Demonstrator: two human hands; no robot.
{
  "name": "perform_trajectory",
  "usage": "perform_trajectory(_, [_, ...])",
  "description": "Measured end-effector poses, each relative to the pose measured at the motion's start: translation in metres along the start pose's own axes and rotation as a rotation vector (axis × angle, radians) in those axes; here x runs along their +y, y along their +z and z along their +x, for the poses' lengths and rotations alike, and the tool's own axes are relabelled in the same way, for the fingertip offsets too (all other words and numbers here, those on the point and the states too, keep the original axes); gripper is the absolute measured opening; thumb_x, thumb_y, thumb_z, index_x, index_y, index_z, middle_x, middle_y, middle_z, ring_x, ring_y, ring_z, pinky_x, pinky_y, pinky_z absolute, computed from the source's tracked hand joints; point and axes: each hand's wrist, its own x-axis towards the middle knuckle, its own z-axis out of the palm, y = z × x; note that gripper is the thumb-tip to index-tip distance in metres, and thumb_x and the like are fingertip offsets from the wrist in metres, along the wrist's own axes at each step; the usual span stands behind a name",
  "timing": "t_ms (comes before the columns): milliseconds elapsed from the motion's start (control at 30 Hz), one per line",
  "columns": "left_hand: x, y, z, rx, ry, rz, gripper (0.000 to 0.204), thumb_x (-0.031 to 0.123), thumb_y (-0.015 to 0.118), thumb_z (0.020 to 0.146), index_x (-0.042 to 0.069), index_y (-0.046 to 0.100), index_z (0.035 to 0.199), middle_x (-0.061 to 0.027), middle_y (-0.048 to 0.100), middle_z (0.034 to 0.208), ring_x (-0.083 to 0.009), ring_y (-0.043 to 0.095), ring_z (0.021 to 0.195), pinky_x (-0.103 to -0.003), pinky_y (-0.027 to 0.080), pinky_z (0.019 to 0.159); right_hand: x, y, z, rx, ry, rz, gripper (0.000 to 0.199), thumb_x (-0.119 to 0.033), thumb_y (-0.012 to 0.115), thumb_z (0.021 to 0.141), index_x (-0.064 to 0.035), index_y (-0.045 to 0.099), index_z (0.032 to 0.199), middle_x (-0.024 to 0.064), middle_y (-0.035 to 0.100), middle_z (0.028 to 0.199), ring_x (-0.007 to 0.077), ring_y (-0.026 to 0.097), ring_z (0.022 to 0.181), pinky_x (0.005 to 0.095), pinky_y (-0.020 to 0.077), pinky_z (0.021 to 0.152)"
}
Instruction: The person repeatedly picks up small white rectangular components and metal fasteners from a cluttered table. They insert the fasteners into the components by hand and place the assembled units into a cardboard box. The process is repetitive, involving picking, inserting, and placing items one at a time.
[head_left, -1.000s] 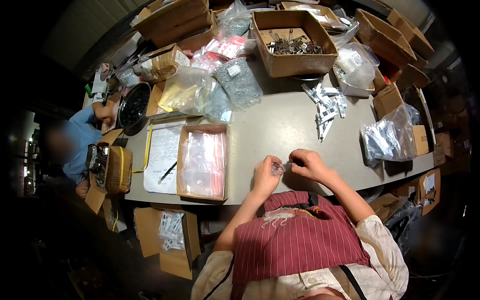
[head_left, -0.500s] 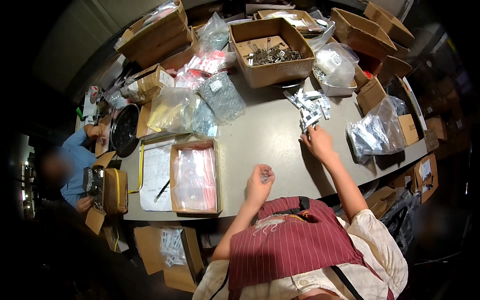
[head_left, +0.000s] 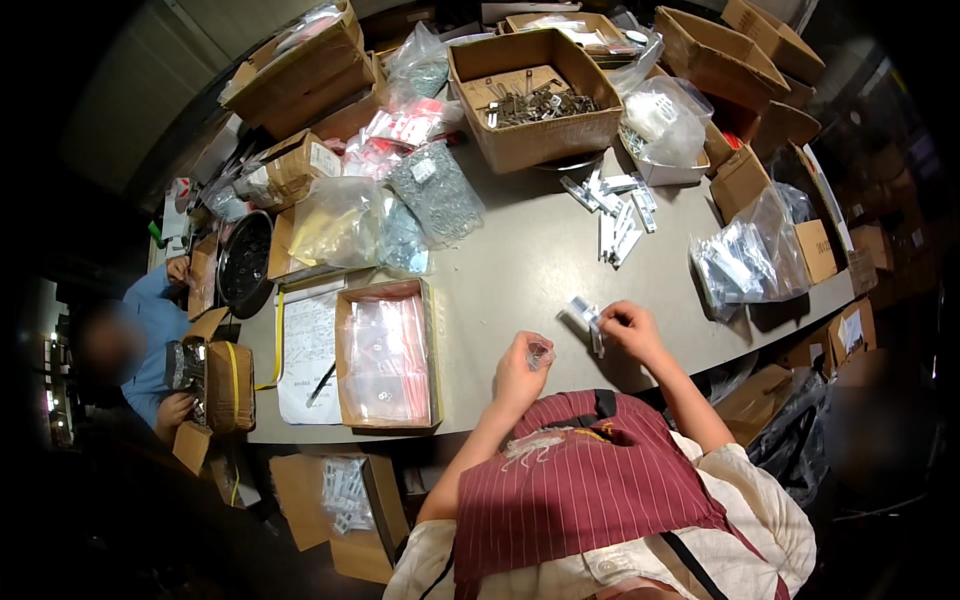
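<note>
Left hand (head_left: 520, 368) pinches a small clear bag (head_left: 540, 354). Right hand (head_left: 628, 326) grips small white packets (head_left: 588, 318) just above the grey table (head_left: 520, 260).

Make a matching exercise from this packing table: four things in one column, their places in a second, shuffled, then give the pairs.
Things:
1. shallow box of clear bags
2. open box of metal parts
3. small clear packet
4. round dark pan

Places:
A. far side of the table, in the middle
B. table's left end
C. in the left hand
D. near edge, beside a paper sheet

Pairs: 1-D, 2-A, 3-C, 4-B
</note>
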Motion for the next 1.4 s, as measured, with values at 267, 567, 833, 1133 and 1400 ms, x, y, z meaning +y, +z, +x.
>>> perform_trajectory(267, [0.0,0.027,0.019,-0.207,-0.106,0.059,0.035,0.022,0.078,0.087,0.0,0.057,0.106,-0.0177,0.073,0.1,-0.0356,0.072,0.094,-0.042,0.056,0.079,0.033,-0.02,-0.023,0.184,0.108,-0.045,0.025,-0.025,0.069,0.088,-0.0003,0.067,0.093,0.0093,0.066,0.067,0.0162,0.063,0.06,0.032,0.0499,0.057])
perform_trajectory(567, [-0.006,0.072,0.067,-0.232,0.093,0.285,0.041,0.019,0.08,0.085,-0.004,0.053,0.104,-0.0232,0.071,0.087,-0.0399,0.073,0.08,-0.046,0.058,0.069,-0.002,-0.009,-0.048,0.013,0.367,0.836,0.026,-0.011,0.052,0.101,0.0068,0.052,0.121,0.0197,0.069,0.091,0.0243,0.071,0.07,0.0363,0.0621,0.063])
perform_trajectory(833, [-0.007,0.064,0.059,-0.17,-0.091,-0.305,0.026,0.014,0.08,0.087,0.002,0.059,0.097,-0.0105,0.07,0.082,-0.0194,0.069,0.076,-0.035,0.055,0.067,0.001,0.017,-0.043,-0.152,0.219,0.755,0.026,-0.014,0.057,0.104,0.0052,0.058,0.121,0.0131,0.07,0.095,0.0219,0.073,0.077,0.0361,0.0629,0.069])
perform_trajectory(1133, [0.011,0.043,0.047,-0.247,-0.067,-0.515,0.028,0.011,0.082,0.084,0.004,0.061,0.102,-0.0054,0.07,0.088,-0.0135,0.066,0.083,-0.03,0.054,0.075,-0.03,-0.002,-0.044,-0.186,0.153,0.671,0.027,-0.019,0.074,0.096,0.0011,0.067,0.112,0.0053,0.07,0.086,0.013,0.068,0.071,0.0279,0.0563,0.062])
perform_trajectory(1400, [0.05,-0.008,0.046,-0.589,-0.17,-0.052,0.033,0.01,0.083,0.079,0.004,0.061,0.103,-0.0052,0.069,0.086,-0.0131,0.065,0.08,-0.031,0.052,0.073,-0.104,-0.058,-0.022,-0.448,-0.631,-0.713,0.019,-0.02,0.075,0.078,-0.005,0.069,0.086,0.0148,0.068,0.073,0.0371,0.066,0.066,0.0448,0.0527,0.06])
